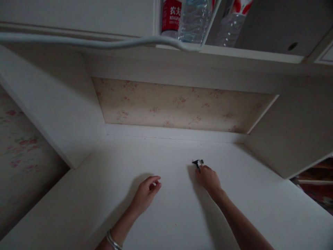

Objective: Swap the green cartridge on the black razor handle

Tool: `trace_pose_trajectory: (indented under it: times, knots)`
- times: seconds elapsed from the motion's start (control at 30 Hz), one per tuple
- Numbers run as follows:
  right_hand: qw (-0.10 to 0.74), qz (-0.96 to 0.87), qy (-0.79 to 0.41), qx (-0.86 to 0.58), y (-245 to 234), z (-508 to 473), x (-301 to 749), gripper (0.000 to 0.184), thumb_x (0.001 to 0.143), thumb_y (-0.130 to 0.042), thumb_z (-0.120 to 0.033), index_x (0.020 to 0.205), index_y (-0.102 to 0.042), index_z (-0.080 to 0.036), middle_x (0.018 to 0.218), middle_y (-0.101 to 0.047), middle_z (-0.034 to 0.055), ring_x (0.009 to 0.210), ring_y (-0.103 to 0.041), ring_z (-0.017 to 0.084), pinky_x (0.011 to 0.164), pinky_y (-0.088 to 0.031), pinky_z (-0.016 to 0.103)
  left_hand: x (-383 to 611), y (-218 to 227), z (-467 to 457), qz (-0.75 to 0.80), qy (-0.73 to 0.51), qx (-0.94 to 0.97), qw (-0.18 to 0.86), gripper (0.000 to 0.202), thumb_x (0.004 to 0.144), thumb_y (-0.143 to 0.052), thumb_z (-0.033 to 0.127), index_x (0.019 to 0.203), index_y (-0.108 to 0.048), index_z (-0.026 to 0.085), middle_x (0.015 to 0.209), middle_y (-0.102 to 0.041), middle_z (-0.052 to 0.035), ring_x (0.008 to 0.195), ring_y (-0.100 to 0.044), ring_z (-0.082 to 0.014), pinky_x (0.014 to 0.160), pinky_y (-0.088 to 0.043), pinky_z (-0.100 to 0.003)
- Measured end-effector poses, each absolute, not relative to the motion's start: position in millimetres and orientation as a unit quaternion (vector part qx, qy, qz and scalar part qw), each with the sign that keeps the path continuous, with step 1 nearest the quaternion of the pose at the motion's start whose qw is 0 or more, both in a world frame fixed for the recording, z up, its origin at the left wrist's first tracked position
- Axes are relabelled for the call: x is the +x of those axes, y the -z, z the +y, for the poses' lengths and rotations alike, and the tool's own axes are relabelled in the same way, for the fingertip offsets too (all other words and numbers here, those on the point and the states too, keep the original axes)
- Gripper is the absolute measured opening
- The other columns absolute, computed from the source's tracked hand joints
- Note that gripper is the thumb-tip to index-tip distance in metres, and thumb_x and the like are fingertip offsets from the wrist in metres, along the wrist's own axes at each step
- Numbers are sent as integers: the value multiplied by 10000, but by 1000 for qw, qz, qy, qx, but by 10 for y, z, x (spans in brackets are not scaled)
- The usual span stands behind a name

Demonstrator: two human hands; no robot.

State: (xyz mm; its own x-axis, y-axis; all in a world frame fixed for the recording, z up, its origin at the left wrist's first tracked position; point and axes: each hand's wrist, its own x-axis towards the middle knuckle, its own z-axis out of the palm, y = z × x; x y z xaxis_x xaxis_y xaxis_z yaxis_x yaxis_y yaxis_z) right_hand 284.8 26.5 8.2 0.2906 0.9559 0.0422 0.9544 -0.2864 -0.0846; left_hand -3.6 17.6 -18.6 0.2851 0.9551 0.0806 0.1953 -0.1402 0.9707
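Note:
My right hand [208,178] rests on the white desk top [169,215], fingers closed round the handle of a small dark razor [197,162] whose head sticks out past the fingertips. My left hand [146,194] hovers just above the desk to the left, fingers loosely curled with thumb and forefinger nearly touching, nothing visible in them. A silver bracelet [113,240] sits on my left wrist.
The desk sits in a white alcove with side panels [59,114] left and right and a floral back wall [179,104]. Above, a shelf [234,52] holds plastic water bottles [192,19]. A white cable [85,41] runs along the top.

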Motion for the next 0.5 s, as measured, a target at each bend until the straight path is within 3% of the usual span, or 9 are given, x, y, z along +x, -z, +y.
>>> trace_pose_trajectory:
  times: [0.17, 0.27, 0.33, 0.4, 0.47, 0.5]
  knots:
    - [61, -596, 3, -800, -205, 178, 2842, 312, 916, -419, -302, 1087, -618, -134, 1022, -642, 159, 862, -642, 243, 731, -442, 313, -17, 174, 162, 451, -400, 638, 479, 388, 793, -562, 431, 1046, -643, 148, 668, -585, -16, 578, -498, -131, 555, -405, -245]
    - [191, -592, -28, -782, -440, 13, 2674, 338, 906, -418, -379, 1066, -631, -171, 1003, -649, 118, 850, -619, 229, 742, -436, 319, -14, 184, 164, 453, -398, 636, 482, 391, 798, -555, 437, 1044, -643, 146, 645, -578, -12, 577, -502, -135, 561, -408, -250]
    - [364, -561, -150, -728, -651, -233, 2465, 335, 858, -487, -451, 950, -663, -182, 858, -662, 90, 706, -602, 206, 666, -443, 321, -14, 196, 169, 451, -396, 636, 486, 393, 803, -549, 437, 1049, -640, 145, 657, -588, -17, 588, -512, -138, 570, -411, -251]
    - [488, -508, -305, -641, -860, -625, 2228, 363, 821, -521, -517, 964, -654, -212, 732, -628, 74, 564, -542, 189, 520, -406, 321, -17, 205, 175, 449, -396, 634, 489, 389, 805, -548, 433, 1050, -640, 146, 695, -608, -28, 611, -526, -142, 583, -416, -253]
    - [540, -471, -411, -563, -1033, -1132, 2030, 334, 787, -519, -562, 927, -658, -292, 615, -565, 62, 483, -495, 186, 429, -329, 317, -22, 208, 179, 453, -392, 632, 492, 385, 801, -553, 432, 1044, -644, 148, 708, -616, -32, 619, -534, -145, 588, -418, -254]
    - [528, -483, -461, -525, -1102, -1403, 1964, 331, 769, -471, -613, 901, -650, -367, 608, -552, 59, 480, -502, 192, 420, -312, 321, -25, 207, 179, 455, -388, 632, 493, 387, 797, -558, 433, 1043, -645, 147, 700, -614, -30, 615, -535, -145, 585, -418, -253]
